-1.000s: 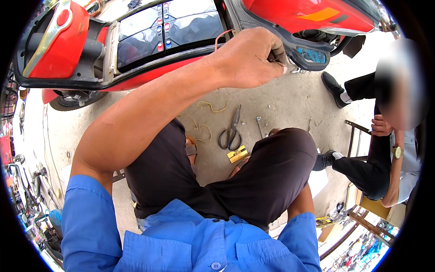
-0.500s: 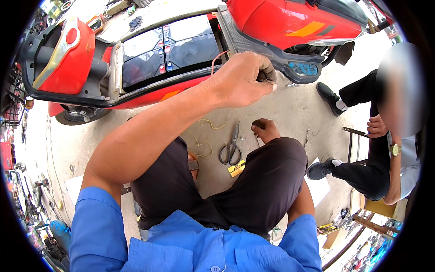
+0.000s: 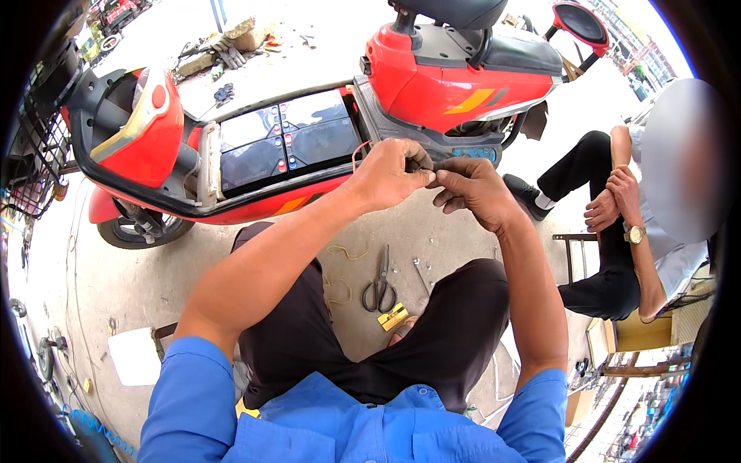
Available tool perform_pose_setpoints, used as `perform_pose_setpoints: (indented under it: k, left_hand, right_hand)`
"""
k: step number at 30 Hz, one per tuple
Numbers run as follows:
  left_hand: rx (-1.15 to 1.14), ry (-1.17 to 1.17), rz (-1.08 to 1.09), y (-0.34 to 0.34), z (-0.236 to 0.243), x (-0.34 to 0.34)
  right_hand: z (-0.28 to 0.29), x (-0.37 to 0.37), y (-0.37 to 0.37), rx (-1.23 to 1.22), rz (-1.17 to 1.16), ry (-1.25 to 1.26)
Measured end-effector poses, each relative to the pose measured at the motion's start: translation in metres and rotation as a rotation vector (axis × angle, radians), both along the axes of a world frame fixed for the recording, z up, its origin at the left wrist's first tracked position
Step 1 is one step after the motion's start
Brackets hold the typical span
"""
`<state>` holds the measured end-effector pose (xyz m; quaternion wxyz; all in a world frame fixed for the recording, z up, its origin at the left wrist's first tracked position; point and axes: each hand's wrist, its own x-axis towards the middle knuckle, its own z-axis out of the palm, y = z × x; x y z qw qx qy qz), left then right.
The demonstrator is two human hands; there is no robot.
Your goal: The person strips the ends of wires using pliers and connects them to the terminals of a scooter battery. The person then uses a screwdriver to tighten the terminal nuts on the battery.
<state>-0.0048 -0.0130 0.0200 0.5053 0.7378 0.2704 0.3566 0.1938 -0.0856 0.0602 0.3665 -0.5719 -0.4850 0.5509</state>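
My left hand (image 3: 395, 174) and my right hand (image 3: 477, 191) meet in front of the scooter, fingertips touching. Both pinch something too small to make out between them. A thin red wire (image 3: 356, 157) arcs up beside my left wrist and disappears behind the hand. Past my hands, the red electric scooter (image 3: 432, 77) stands with its floor open, showing several black batteries (image 3: 251, 166) with red and blue terminals. On the ground between my knees lie black-handled scissors (image 3: 380, 289) and a small yellow box (image 3: 393, 317).
A seated person (image 3: 617, 224) in dark trousers is at the right, hands together. A thin metal rod (image 3: 421, 276) lies near my right knee, and yellow string (image 3: 349, 252) by the scissors. Gloves (image 3: 224, 94) lie beyond the scooter. A white sheet (image 3: 133, 356) is at the left.
My right hand has risen from beside my right knee to meet my left hand. My left hand has come lower and slightly left in view. The seated person's hands have come together.
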Motion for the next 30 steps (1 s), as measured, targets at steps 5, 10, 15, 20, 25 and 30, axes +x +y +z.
perform_pose_setpoints:
  k: [5,10,15,20,25,30]
  left_hand:
    - [0.019,0.016,0.01,0.002,0.001,-0.005]
    - [-0.043,0.034,-0.033,0.003,-0.001,-0.012]
    - [-0.053,0.012,-0.13,0.007,-0.009,-0.011]
    - [-0.091,-0.15,-0.199,0.004,-0.006,-0.009]
    - [-0.179,-0.119,-0.238,0.007,-0.005,-0.011]
    - [-0.167,-0.124,-0.199,0.004,-0.009,-0.006]
  right_hand:
    - [-0.009,-0.01,0.005,0.042,-0.053,0.094]
    - [-0.033,-0.015,-0.005,-0.013,-0.066,0.377]
    - [-0.04,-0.013,-0.013,0.017,-0.133,0.382]
    - [-0.038,-0.004,-0.012,0.186,-0.29,0.464]
    - [-0.037,-0.003,-0.014,0.321,-0.332,0.415]
    - [-0.037,-0.004,-0.017,0.444,-0.321,0.262]
